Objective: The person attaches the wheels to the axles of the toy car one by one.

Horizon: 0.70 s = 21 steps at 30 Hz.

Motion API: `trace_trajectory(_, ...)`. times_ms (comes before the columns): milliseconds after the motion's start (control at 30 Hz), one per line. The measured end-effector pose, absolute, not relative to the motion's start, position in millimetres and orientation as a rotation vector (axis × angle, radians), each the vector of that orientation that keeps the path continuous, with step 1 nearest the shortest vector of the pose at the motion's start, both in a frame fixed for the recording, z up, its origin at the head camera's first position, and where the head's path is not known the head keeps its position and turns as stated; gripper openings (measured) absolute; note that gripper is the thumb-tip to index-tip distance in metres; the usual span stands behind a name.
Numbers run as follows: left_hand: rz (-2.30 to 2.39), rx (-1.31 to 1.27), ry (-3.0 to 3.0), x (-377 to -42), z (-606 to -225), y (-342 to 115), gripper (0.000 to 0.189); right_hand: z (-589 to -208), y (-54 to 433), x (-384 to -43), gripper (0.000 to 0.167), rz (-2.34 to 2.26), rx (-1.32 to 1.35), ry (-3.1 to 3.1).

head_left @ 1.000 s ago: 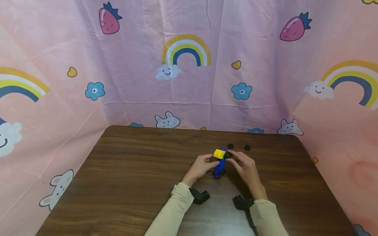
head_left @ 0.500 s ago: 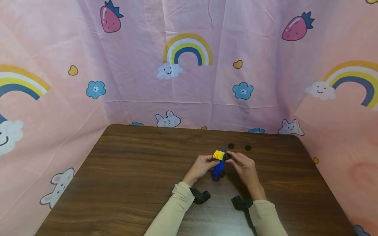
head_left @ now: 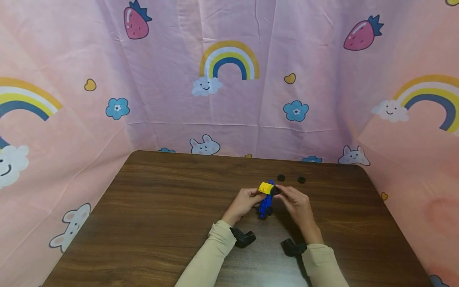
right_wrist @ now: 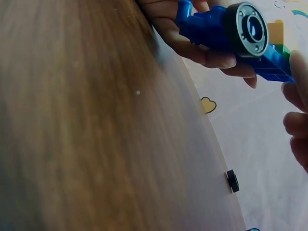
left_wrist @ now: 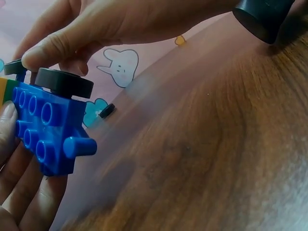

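My left hand [head_left: 243,205] grips a toy car [head_left: 265,206] made of building blocks, its fingers under the blue studded base [left_wrist: 50,127]. A yellow block [head_left: 265,188] sits on the car, with a bit of green [right_wrist: 281,49] beneath it. My right hand [head_left: 297,203] pinches a black wheel [head_left: 275,191] against the car's right side, near its far end. Another black wheel [right_wrist: 246,30] is fitted on the near end of that same side. A bare blue axle peg [left_wrist: 79,147] sticks out in the left wrist view.
Two loose black wheels, one to the left [head_left: 281,177] and one to the right [head_left: 301,180], lie on the brown wooden table [head_left: 172,207] beyond the hands. A patterned pink cloth [head_left: 161,99] hangs behind the table. Black wrist devices [head_left: 244,238] are strapped at both sleeves.
The pinched wheel has come slightly closer in to the car's side, and the car has dipped a little. Both hands keep their holds; the loose wheels stay put.
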<state>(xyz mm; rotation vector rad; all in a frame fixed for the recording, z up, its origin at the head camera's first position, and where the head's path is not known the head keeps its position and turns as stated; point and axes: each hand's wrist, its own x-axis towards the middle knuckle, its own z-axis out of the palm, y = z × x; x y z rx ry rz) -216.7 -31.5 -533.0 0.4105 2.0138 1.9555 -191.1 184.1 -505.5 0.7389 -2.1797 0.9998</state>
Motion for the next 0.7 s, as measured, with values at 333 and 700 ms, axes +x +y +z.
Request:
trace_trajectory(333, 1.918, 0.478, 2.056, -212.9, -531.1, -35.6, 0.029, -512.8, 181.6, -194.3, 0.041, 1.023, 0.776, -2.116)
trace_trajectory(700, 1.874, 0.565, 2.176, -211.9, -530.2, -31.1, 0.031, -513.5, 181.5, -194.5, 0.035, 0.975, 0.738, -2.164)
